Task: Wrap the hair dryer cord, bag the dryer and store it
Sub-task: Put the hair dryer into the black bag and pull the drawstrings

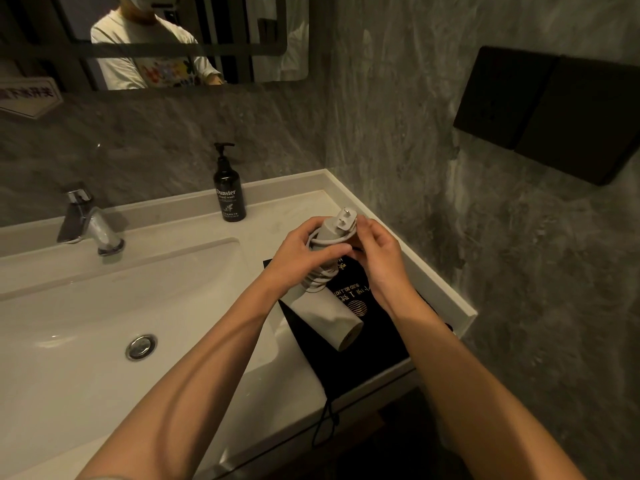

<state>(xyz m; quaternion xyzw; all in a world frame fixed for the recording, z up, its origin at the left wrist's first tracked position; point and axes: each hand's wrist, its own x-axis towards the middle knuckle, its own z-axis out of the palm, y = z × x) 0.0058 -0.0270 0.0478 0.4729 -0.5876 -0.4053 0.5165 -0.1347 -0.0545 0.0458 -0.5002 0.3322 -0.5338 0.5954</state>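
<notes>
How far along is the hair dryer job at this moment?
Done: cord coiled round the dryer handle. In hand: left hand grips the coils, right hand tucks the plug. Left: black bag lies flat on the counter; bagging and storing remain.

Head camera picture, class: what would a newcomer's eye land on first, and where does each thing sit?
Centre frame, the left hand and right hand hold a pale grey hair dryer with its grey cord coiled around the handle, plug uppermost. Beneath it a black drawstring bag with gold print lies flat on the white countertop. Behind stands a black pump bottle of hand wash, right of the chrome tap.
</notes>
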